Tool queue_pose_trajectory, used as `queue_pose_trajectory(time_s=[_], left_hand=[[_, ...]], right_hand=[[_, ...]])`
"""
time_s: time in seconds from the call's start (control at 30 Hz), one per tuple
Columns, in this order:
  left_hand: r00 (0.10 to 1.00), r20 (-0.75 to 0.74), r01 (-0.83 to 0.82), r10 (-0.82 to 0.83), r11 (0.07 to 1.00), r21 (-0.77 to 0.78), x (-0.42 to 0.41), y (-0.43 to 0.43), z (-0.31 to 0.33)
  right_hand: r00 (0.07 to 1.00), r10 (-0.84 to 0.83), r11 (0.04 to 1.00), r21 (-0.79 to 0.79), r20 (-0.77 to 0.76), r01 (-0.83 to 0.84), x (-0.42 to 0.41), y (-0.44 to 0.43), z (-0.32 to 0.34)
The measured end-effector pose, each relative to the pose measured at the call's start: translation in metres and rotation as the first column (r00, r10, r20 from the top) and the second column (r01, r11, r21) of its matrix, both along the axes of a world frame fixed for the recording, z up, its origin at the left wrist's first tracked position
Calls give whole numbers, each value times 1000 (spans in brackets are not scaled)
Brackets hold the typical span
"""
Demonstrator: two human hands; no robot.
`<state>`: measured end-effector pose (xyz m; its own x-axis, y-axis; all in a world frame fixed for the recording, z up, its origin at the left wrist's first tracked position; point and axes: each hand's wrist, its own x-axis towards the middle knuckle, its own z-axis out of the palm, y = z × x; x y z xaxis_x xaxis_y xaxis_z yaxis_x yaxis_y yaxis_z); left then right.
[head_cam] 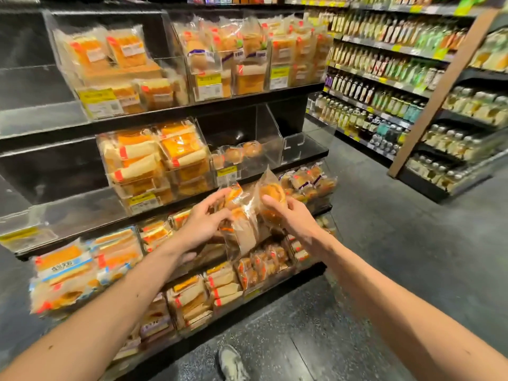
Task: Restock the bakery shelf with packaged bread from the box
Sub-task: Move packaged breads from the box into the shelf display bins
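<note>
The tiered bakery shelf [192,105] rises ahead of both hands, its near-empty bin [242,152] just above them, probably the target. The left hand [203,221] and right hand [291,215] each close on a side of a clear bread bag [247,213], steadying it upright: round golden buns, crinkled film.

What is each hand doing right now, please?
Left hand: closed on the bag of buns, gripping its left side.
Right hand: closed on the same bag, gripping its right side.
</note>
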<state>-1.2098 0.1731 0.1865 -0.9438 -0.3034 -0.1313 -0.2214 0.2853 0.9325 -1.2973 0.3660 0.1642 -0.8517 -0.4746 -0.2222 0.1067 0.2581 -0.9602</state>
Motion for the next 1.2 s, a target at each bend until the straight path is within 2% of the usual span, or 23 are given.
queue_pose_trajectory(time_s=[0.1,0.27,0.4,0.47,0.57,0.67,0.77,0.9,0.97,1.07,1.2], left_hand=[[1000,19,-15,13,994,110,-49,-16,-5],[998,60,-24,9,970,242,-128,-61,-7],[999,40,-11,3,979,206,-176,-107,7],[999,38,-37,28,971,235,-193,-127,13],[997,77,-36,20,978,207,-210,-158,23],[994,110,-49,24,972,232,-222,-182,29],[989,141,-102,47,903,416,-228,-190,25],[987,147,-122,59,875,468,-235,-191,20],[987,155,-131,54,824,551,-237,-187,19],[965,157,-262,210,776,574,-240,-173,18],[935,148,-345,323,724,597,-243,-153,22]], right_hand=[[1000,-13,1000,19,0,13,-54,-14,-1],[998,58,994,97,-33,-55,-144,-54,9],[987,57,992,121,-151,-39,-207,-90,15],[958,103,978,202,-267,-48,-234,-104,19],[845,272,904,424,-461,-59,-273,-127,25],[712,437,824,562,-549,-72,-314,-157,20],[584,615,713,689,-529,-127,-353,-190,0],[473,764,588,775,-439,-231,-396,-236,-34],[409,825,517,813,-390,-268,-409,-254,-50],[270,909,392,872,-318,-293,-417,-275,-70],[212,953,279,901,-217,-331,-414,-290,-87]])
